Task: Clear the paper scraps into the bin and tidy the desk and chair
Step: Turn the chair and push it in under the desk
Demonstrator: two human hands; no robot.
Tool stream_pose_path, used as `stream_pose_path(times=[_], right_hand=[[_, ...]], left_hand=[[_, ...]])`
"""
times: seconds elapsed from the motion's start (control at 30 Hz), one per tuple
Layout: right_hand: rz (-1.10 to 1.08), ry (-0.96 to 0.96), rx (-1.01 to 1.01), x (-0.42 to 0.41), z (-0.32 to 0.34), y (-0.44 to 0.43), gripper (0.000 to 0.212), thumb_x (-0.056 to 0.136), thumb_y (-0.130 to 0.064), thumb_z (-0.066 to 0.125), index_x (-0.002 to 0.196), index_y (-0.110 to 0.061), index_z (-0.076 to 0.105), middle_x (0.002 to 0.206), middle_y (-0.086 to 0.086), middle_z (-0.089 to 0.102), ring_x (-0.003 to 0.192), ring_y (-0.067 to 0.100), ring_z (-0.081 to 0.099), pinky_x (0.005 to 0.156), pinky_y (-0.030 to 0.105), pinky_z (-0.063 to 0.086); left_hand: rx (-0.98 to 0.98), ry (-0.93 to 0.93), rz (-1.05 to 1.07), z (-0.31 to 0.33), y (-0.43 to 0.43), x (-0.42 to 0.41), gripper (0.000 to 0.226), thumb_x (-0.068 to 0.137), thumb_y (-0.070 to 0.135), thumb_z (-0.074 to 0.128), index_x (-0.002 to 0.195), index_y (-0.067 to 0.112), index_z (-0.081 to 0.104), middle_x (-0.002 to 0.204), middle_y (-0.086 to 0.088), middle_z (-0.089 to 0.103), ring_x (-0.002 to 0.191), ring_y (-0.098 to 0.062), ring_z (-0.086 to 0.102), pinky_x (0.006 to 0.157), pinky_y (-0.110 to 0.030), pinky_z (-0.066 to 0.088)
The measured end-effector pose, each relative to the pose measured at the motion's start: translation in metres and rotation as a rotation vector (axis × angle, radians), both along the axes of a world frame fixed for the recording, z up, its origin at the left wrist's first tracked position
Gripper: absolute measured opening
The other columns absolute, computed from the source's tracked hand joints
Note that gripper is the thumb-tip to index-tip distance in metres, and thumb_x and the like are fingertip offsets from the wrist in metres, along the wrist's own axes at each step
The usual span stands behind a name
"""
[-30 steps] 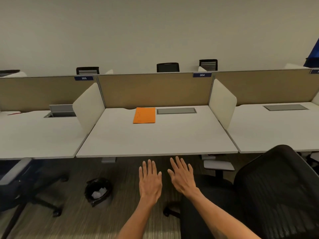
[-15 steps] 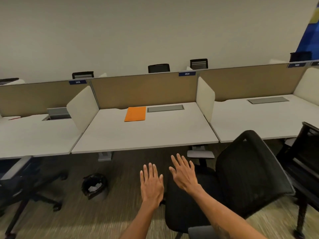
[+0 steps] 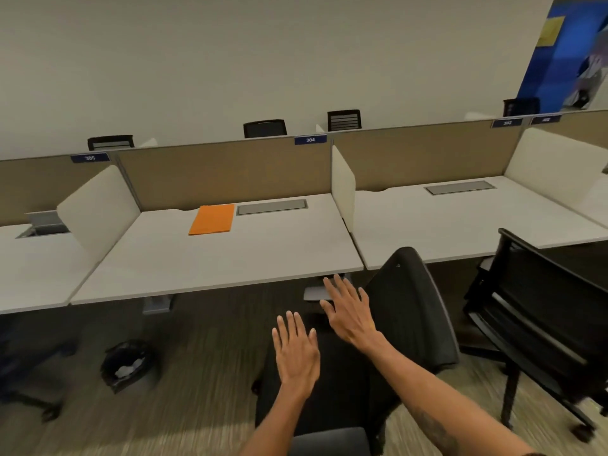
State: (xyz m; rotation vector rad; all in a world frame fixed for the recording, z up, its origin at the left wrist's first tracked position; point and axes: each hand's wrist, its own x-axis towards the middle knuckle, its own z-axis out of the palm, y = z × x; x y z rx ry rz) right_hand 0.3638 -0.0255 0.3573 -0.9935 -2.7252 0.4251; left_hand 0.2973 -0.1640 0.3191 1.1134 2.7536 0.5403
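Observation:
A white desk (image 3: 210, 264) stands in front of me with an orange folder (image 3: 212, 219) lying near its back partition. On the floor below its left side sits a black-lined bin (image 3: 126, 365) with white paper scraps inside. A black mesh office chair (image 3: 411, 311) stands to the right of the desk, turned sideways, its seat under my arms. My left hand (image 3: 297, 352) hovers flat and open over the chair's seat. My right hand (image 3: 350, 311) is open too, fingers spread, just left of the chair's backrest and over its grey armrest (image 3: 314, 292). Neither hand holds anything.
A second black chair (image 3: 539, 311) stands at the right by the neighbouring desk (image 3: 460, 222). White side dividers (image 3: 342, 185) and tan back partitions separate the desks. Another dark chair base (image 3: 29, 383) is on the floor at far left. Carpet lies between bin and chair.
The view has swung right and closer, so the black chair has come further into frame below my hands. Both hands stayed open and moved forward over the chair.

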Motion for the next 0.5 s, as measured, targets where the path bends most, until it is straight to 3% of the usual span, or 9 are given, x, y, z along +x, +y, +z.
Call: stream_pose_path(times=[0.27, 0.5], right_hand=[[-0.057, -0.023, 0.042, 0.088, 0.008, 0.116, 0.059, 0.104, -0.048, 0.030, 0.157, -0.027, 0.017, 0.166, 0.002, 0.011, 0.153, 0.024, 0.009, 0.122, 0.052, 0.010], [-0.131, -0.130, 0.050, 0.146, -0.001, 0.196, 0.060, 0.104, -0.049, 0.030, 0.158, -0.029, 0.012, 0.166, 0.003, 0.009, 0.153, 0.025, 0.010, 0.122, 0.052, 0.011]], left_hand=[[0.036, -0.148, -0.006, -0.013, 0.085, 0.083, 0.062, 0.105, 0.047, 0.014, 0.157, 0.015, 0.003, 0.167, -0.005, 0.000, 0.153, -0.024, -0.009, 0.123, -0.041, -0.005], [0.009, -0.222, -0.028, -0.033, 0.137, 0.139, 0.062, 0.105, 0.048, 0.016, 0.158, 0.015, 0.006, 0.167, -0.004, 0.002, 0.154, -0.024, -0.008, 0.122, -0.041, -0.005]])
